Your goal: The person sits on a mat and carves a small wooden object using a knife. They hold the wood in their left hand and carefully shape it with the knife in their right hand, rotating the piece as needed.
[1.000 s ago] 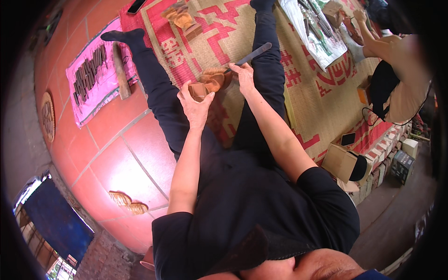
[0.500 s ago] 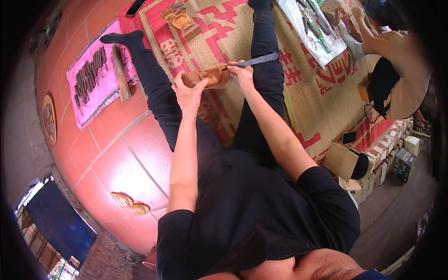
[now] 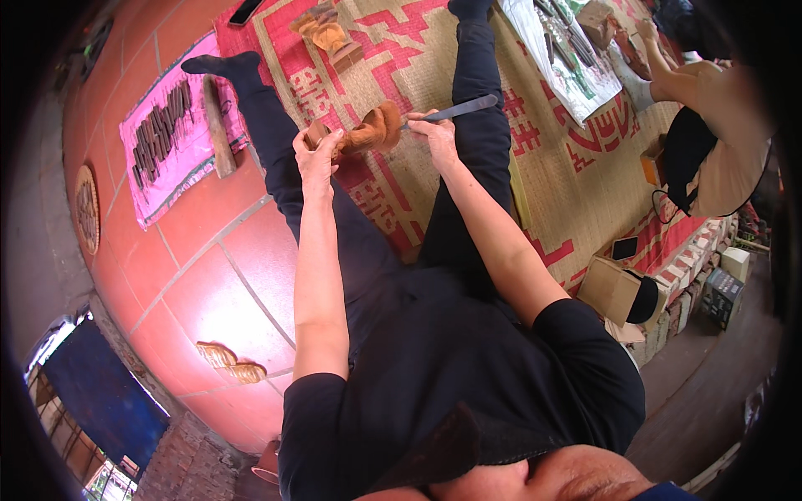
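A reddish-brown wood carving point(image 3: 376, 131) with a rounded, curved end is held up over the mat, between my spread legs. My left hand point(image 3: 317, 159) is closed round its block-like base, which partly hides that end. In my right hand point(image 3: 435, 139) is a long, flat grey metal file point(image 3: 468, 108), gripped near its thin end. The broad end sticks out to the right over my right leg. Its thin tip points at the carving's rounded end; whether they touch I cannot tell.
A second carving point(image 3: 324, 35) lies farther off on the patterned mat point(image 3: 551, 200). On the left, a pink cloth point(image 3: 180, 179) carries several dark tools beside a wooden mallet point(image 3: 217, 134). A co-worker point(image 3: 710, 125) sits at right near a tool-covered white sheet point(image 3: 589, 104). A winged carved piece point(image 3: 232, 362) lies on the tiles.
My left hand has shifted left and turned the carving, so its rounded end now stands out toward my right hand. The file has drawn away from the carving slightly; my right hand has barely moved.
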Tool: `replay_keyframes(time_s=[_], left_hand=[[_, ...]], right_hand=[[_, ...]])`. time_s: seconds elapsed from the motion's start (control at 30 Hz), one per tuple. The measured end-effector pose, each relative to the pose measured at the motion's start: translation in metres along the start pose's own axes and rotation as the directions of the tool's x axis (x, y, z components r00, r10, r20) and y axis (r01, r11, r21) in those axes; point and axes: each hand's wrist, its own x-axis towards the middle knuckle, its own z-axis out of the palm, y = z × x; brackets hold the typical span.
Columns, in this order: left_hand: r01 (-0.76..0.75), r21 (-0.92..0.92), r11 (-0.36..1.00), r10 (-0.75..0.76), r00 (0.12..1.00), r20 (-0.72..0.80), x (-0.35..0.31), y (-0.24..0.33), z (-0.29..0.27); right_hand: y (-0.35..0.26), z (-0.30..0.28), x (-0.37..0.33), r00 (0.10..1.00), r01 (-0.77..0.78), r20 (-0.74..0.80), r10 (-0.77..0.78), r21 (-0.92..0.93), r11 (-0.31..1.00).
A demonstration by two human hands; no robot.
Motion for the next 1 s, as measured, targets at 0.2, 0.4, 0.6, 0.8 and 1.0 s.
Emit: replay_keyframes(time_s=[0.2,0.4,0.6,0.8,1.0], left_hand=[[-0.017,0.007,1.000,0.017,1.000,-0.025,0.001,-0.002,0.001],[-0.015,0.005,1.000,0.015,1.000,-0.015,0.001,-0.001,0.001],[-0.025,0.008,1.000,0.025,1.000,-0.014,0.004,-0.005,0.002],[-0.019,0.022,1.000,0.019,1.000,-0.017,0.009,-0.009,0.003],[-0.020,0.025,0.999,0.020,1.000,-0.006,0.008,-0.007,0.004]], right_hand=[[-0.002,0.002,-0.002,1.000,0.008,-0.007,-0.008,0.009,1.000],[-0.003,0.001,-0.002,1.000,-0.003,-0.002,0.002,-0.012,1.000],[-0.002,0.000,-0.002,1.000,-0.009,0.008,0.009,0.006,1.000],[-0.006,0.004,0.006,0.998,0.011,0.056,-0.010,-0.026,1.000],[-0.003,0.032,0.015,0.997,0.066,0.035,-0.065,-0.020,0.998]])
